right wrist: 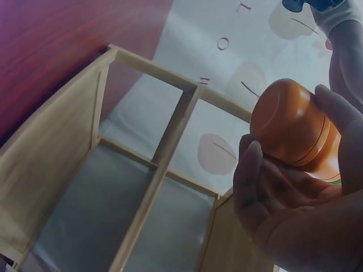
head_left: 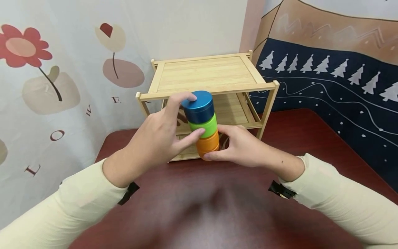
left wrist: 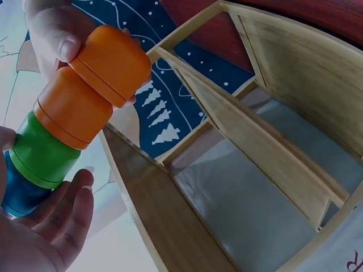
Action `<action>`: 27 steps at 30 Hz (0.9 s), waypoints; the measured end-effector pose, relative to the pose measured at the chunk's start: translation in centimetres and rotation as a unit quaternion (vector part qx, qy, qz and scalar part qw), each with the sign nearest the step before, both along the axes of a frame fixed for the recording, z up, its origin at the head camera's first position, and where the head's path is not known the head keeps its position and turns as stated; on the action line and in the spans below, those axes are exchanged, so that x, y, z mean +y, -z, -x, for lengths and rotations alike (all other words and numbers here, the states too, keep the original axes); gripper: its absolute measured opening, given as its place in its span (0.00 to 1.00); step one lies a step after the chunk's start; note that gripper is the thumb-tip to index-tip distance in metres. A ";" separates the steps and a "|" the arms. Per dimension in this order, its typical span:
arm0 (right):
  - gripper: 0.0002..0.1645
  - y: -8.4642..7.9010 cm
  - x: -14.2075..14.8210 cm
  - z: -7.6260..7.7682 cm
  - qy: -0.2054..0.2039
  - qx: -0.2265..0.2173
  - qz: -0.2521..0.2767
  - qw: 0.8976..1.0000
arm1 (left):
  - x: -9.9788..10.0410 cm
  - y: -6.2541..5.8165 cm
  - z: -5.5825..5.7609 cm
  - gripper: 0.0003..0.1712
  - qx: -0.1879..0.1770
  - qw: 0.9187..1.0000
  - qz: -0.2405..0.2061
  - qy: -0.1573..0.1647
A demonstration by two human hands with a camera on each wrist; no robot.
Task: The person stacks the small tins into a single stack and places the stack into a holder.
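A stack of round, lidded-looking canisters (head_left: 209,143), blue on top, green in the middle and orange below, is held up slightly tilted between both hands. My left hand (head_left: 155,133) grips the upper part, index fingertip on the blue top (head_left: 199,99) and thumb across the green section (head_left: 211,126). Lower down, my right hand (head_left: 244,145) grips the orange end from the right, thumb toward its base. The left wrist view shows two orange sections (left wrist: 74,107) joined to the green one (left wrist: 42,150). In the right wrist view, the orange end (right wrist: 289,122) rests in the right fingers.
Just behind the hands stands a light wooden shelf rack (head_left: 205,74) with several levels. It stands on a dark red table (head_left: 199,204). A flower-printed cloth (head_left: 77,69) hangs at the left and back, and a dark tree-patterned cloth (head_left: 326,86) at the right.
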State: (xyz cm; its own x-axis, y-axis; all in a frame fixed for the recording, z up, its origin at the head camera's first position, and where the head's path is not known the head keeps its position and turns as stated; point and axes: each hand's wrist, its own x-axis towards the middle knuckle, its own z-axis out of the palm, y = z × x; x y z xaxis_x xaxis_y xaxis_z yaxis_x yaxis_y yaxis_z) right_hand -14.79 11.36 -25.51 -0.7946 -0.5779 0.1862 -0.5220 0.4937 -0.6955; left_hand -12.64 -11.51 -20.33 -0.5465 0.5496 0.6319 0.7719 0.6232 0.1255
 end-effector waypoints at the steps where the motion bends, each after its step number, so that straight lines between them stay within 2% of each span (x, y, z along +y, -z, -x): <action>1: 0.27 -0.1 0.0 0.1 0.002 0.003 0.000 1.000 | 0.0 -0.1 0.1 0.42 0.000 1.000 0.000 0.001; 5: 0.28 -0.7 -0.2 0.3 0.003 0.016 0.005 1.000 | 0.2 -0.8 0.3 0.42 -0.003 1.000 -0.004 0.002; 15: 0.29 -2.1 -0.5 1.0 0.002 0.032 0.010 0.999 | 0.5 -2.1 1.1 0.32 0.000 1.000 -0.023 0.008; 21: 0.28 -2.9 -0.5 1.5 0.006 0.037 0.003 0.999 | 0.4 -2.7 1.4 0.32 -0.016 0.999 -0.037 0.018; 27: 0.28 -4.1 -0.5 1.8 0.016 0.056 0.002 0.998 | 0.5 -3.8 1.6 0.31 -0.041 0.997 -0.059 0.012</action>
